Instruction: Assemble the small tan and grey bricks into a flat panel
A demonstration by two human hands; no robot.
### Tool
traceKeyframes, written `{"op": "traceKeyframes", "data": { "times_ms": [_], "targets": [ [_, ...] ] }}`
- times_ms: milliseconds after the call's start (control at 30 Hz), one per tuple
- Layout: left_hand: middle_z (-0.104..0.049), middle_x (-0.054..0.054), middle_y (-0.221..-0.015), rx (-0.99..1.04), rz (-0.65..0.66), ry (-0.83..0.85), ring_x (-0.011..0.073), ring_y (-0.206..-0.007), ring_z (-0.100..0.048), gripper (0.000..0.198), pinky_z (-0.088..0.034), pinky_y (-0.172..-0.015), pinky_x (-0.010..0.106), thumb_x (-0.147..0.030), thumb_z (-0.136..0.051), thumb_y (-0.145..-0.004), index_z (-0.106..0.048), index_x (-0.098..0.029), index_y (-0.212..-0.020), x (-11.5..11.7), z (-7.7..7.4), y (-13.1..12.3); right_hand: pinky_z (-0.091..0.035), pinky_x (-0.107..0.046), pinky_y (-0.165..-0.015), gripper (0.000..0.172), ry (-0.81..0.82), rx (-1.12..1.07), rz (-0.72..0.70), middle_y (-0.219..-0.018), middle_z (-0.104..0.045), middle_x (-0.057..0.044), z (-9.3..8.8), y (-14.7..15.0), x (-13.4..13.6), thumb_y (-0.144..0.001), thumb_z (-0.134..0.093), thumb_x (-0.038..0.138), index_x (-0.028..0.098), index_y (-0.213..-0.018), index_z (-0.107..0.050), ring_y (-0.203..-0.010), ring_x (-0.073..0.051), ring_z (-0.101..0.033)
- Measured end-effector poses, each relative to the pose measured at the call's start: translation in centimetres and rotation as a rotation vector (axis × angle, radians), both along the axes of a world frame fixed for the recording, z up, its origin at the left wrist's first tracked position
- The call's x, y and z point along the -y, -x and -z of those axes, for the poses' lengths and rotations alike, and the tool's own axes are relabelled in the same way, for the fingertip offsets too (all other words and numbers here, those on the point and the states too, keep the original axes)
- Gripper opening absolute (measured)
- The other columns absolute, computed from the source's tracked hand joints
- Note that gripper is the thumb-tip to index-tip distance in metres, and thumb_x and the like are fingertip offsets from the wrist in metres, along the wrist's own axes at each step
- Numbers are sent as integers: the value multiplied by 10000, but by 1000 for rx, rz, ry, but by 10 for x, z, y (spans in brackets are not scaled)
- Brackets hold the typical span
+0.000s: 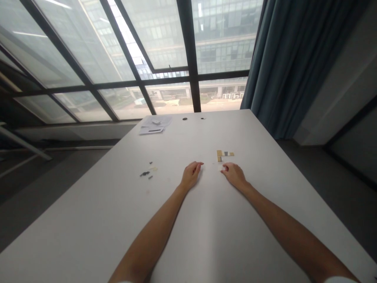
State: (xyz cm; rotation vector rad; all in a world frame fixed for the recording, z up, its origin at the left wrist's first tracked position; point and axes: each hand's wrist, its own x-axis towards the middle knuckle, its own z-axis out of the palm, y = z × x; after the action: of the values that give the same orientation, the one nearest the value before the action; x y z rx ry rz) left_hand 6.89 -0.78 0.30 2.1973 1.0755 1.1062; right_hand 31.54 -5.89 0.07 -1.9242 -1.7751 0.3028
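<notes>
Both my forearms stretch out over a white table [265,133]. My left hand [191,174] rests on the tabletop with its fingers curled inward, and nothing shows in it. My right hand [234,175] lies a little to the right, fingers pinched at a tiny pale piece [220,168] on the table. Just beyond it sits a small flat cluster of yellow, grey and tan pieces [224,155]. Left of my left hand lie several small dark and pale loose pieces [148,171].
Papers with a small white object on them [155,125] lie at the table's far left edge, near two dark round holes [185,118]. Large windows stand behind the table, a teal curtain [282,67] hangs at the right, and dark floor surrounds the table.
</notes>
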Motion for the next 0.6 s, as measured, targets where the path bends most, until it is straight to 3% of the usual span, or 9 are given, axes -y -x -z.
{"op": "traceKeyframes", "data": {
  "times_ms": [167, 600],
  "targets": [
    [-610, 28, -772, -8, 1, 5, 145, -708, -530, 409, -403, -675, 256, -420, -393, -1032, -718, -176, -1085, 0, 0, 0, -370, -252, -667, 153, 44, 36, 58, -843, -730, -31, -4, 8, 2, -868, -657, 328, 208, -908, -743, -783, -170, -637],
    [-645, 28, -793, -11, -1, 11, 139, -705, -546, 396, -414, -680, 260, -410, -402, -1031, -719, -178, -1086, 2, 0, -1, -358, -252, -648, 169, 18, 60, 82, -866, -744, -27, -4, 12, -1, -884, -623, 345, 230, -924, -741, -779, -173, -647]
  ]
}}
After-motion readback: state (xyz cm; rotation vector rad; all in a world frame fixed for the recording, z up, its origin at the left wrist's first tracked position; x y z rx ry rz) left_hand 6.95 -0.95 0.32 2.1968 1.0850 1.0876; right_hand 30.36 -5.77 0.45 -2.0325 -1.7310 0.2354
